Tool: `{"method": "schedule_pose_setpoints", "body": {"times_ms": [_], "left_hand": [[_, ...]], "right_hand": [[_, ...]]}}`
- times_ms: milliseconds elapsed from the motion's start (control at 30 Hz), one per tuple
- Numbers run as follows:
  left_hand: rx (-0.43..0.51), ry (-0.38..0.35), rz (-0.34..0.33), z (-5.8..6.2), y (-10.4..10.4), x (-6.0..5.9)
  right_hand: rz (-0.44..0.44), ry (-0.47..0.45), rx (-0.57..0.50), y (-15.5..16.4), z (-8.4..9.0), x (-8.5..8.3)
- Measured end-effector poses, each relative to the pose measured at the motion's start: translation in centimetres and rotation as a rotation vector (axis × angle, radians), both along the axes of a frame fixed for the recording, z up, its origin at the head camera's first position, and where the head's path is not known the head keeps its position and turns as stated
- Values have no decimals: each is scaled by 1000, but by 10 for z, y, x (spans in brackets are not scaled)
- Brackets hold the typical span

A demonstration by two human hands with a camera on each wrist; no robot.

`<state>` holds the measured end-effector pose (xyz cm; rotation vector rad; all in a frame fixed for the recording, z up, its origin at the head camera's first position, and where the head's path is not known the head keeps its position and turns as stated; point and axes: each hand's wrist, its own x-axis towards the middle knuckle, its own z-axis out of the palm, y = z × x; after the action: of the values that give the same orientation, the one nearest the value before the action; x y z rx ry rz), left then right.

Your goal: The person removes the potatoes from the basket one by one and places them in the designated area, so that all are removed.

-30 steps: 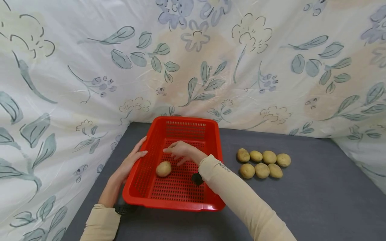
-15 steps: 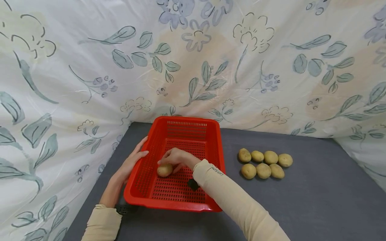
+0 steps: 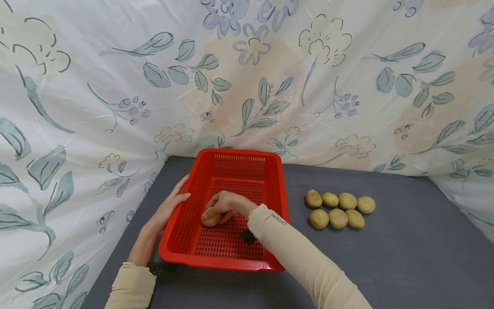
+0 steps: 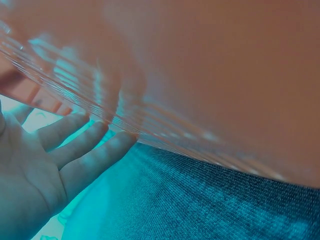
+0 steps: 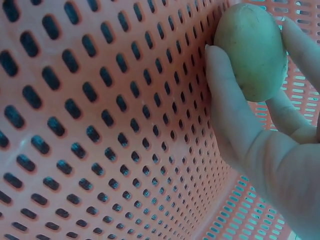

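In the head view, a red plastic basket [image 3: 224,261] with slotted walls and floor lies on the dark tabletop. Inside it, toward its left side, is a single potato [image 3: 210,221]. My right hand [image 3: 228,203] reaches down over that potato and grips it from above. Seen from the right wrist, the thumb and fingers of the right hand [image 5: 260,145] pinch the oval potato [image 5: 252,55] close against the perforated basket floor [image 5: 85,150]. My left hand [image 3: 167,210] rests on the basket's left side. In the left wrist view its fingers [image 4: 92,160] extend straight, tips at the basket wall [image 4: 225,75].
Several more potatoes [image 3: 338,219] lie in two rows on the dark grey tabletop [image 3: 405,240], right of the basket. A floral cloth [image 3: 247,86] hangs behind and along the left side. A black device [image 3: 248,237] is strapped at my right wrist.
My right hand has come down from above the basket floor onto the potato, and its fingers have closed around it. The left hand stays at the basket's left side.
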<state>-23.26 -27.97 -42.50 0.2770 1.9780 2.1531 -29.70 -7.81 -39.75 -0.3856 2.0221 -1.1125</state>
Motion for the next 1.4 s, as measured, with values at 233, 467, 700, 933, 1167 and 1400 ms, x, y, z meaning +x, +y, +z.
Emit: {"method": "schedule_pose_setpoints", "body": {"times_ms": [233, 467, 700, 933, 1167, 1400], "left_hand": [[11, 2, -4, 0, 0, -1], [7, -2, -1, 0, 0, -1], [-1, 1, 7, 0, 1, -2], [-12, 3, 14, 0, 0, -2], [-7, -13, 15, 0, 0, -1], [-13, -11, 19, 1, 1, 0]], "right_hand": [[12, -12, 7, 1, 1, -2], [-6, -23, 6, 2, 0, -2], [-24, -24, -8, 6, 2, -5], [-46, -45, -52, 14, 6, -11], [-48, -66, -106, 27, 17, -16], [-115, -55, -174, 39, 30, -23]]}}
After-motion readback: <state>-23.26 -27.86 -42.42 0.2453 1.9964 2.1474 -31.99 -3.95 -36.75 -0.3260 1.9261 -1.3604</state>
